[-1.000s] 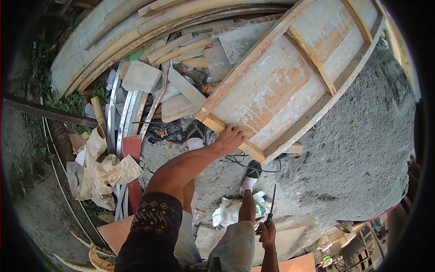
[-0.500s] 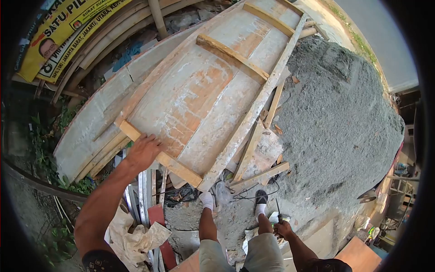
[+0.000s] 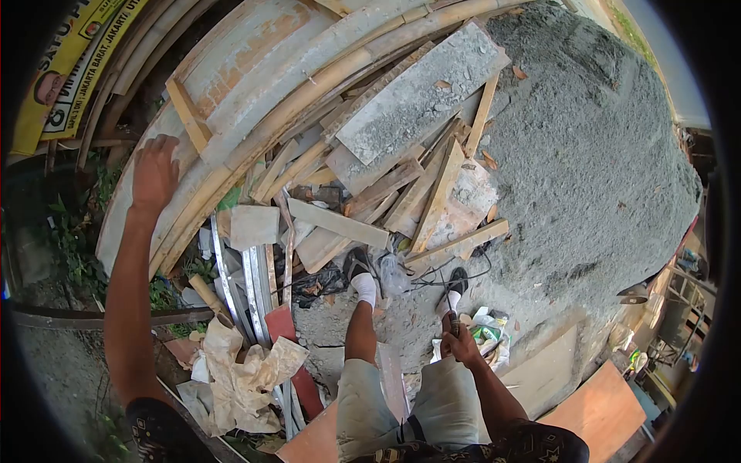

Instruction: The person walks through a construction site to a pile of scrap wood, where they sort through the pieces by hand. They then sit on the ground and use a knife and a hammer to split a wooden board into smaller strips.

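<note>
Grey sand heap (image 3: 594, 170), left hand (image 3: 157, 176) outstretched, unclenched over board (image 3: 186, 185), right hand (image 3: 464, 346) lowered, gripping tool (image 3: 454, 327).

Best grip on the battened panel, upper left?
Probably the wooden batten across the near end of the panel, approached from that end, near the left hand: the bar stands proud of the broad face, so there should be an edge to hook.

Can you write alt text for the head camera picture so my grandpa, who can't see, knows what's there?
A person's open left hand is held out by a pale panel, while the right hand grips a dark-handled tool. Ahead, scrap boards lie beside a big grey mound.
</note>
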The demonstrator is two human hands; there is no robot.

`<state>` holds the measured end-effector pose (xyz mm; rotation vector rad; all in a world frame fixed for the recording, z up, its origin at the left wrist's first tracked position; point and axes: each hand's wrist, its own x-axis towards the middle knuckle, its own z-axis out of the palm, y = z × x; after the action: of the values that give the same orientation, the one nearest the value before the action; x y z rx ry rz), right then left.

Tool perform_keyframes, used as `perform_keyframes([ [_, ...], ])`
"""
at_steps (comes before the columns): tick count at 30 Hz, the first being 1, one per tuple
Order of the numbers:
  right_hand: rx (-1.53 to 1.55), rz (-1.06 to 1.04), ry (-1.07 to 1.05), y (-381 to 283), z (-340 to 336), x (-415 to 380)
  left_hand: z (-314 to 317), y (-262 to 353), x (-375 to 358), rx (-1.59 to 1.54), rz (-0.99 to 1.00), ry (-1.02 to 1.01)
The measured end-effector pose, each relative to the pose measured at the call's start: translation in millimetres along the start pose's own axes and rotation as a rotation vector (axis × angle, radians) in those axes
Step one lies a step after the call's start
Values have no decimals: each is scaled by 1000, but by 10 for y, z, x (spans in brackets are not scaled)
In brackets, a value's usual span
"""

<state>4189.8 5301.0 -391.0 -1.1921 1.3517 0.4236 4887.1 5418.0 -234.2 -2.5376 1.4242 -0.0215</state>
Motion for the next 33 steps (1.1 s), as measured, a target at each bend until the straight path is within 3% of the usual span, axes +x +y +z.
perform_keyframes([
  [2, -18, 1, -20, -21, -97, -14, 254, 584, -475, -305, -22, -5],
  [5, -98, 16, -44, 243, -314, 16, 843, 1443, -1283, -634, -104, -243],
  [7, 112, 243, -24, 409, -478, 50, 1243, 1912, -1707, -728, -113, -447],
  [11, 101, 431, 111, 629, -836, 0, 2164, 2379, -1953, -840, -227, -534],
  [13, 59, 453, 118, 704, -978, -64, 2535, 2364, -1731, -840, -339, -554],
  [15, 92, 504, 189, 777, -1037, -161, 3011, 2237, -1514, -743, -395, -411],
  [17, 100, 549, 217, 866, -1052, -253, 3396, 1950, -1207, -723, -501, -394],
  [19, -35, 592, 213, 874, -1042, -331, 3890, 1647, -970, -640, -598, -292],
  [21, -82, 607, 232, 893, -987, -393, 4113, 1388, -753, -489, -602, -116],
  [23, -119, 623, 257, 927, -889, -385, 4468, 1033, -575, -425, -576, -92],
  [26, -76, 672, 337, 879, -676, -375, 4655, 819, -355, -478, -664, -125],
  [27, -67, 681, 341, 899, -602, -343, 4827, 740, -341, -480, -652, -130],
  [29, -50, 648, 363, 911, -499, -320, 5069, 663, -327, -359, -521, -323],
  [33, -163, 602, 313, 730, -301, -302, 4551, 903, -278, -375, -462, -297],
])
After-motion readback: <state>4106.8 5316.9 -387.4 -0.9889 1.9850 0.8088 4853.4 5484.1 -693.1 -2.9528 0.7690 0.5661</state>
